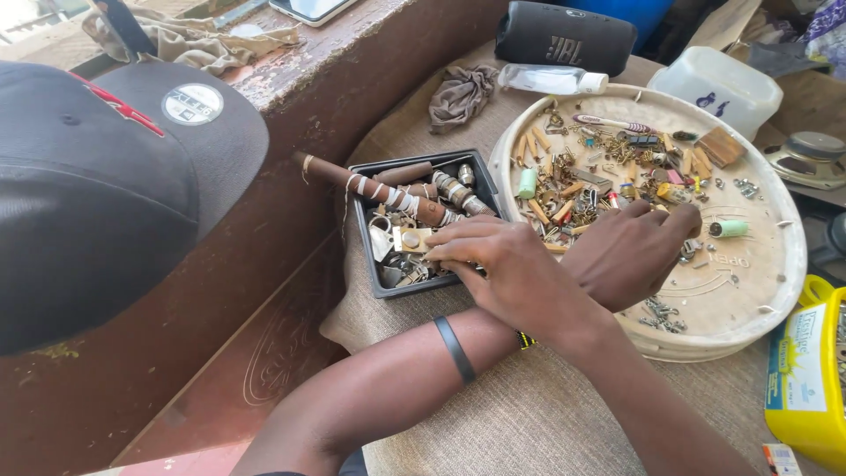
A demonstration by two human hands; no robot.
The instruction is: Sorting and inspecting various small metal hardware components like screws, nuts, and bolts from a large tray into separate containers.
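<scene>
**Crossed arms over two trays of small parts**

At the far left we see a black cap (106, 185) close to the camera. Behind it a worn wooden ledge (300, 62) carries a crumpled beige cloth (194, 40).

On the sackcloth-covered table (529, 414) sits a square black tray (381, 286) full of metal scraps. A brown rod wound with pale wire (374, 183) lies across its near-left rim. Our arms cross here. The right hand (507, 264) reaches left over the black tray with its fingers stretched out nearly flat, and the fingertips rest on a pale brass piece (411, 240). Its grip is loose and unclenched, with nothing closed inside it.

Behind the tray lie a grey rag (460, 92), a black cylindrical speaker (564, 35) and a clear bottle (551, 79) on its side.

The left arm wears a black wristband (455, 349) and passes under the right. The left hand (630, 251) is curled knuckles-up on the round cream tray (775, 264), among scattered brass bits and small tan tubes. Its fingertips are tucked down into the parts, and we cannot tell whether the grip holds anything. A small green cylinder (730, 228) lies just beside it.

Further right are a white plastic tub (718, 84), a bare loudspeaker cone (811, 157) and, at the edge, a yellow package (806, 370).
</scene>
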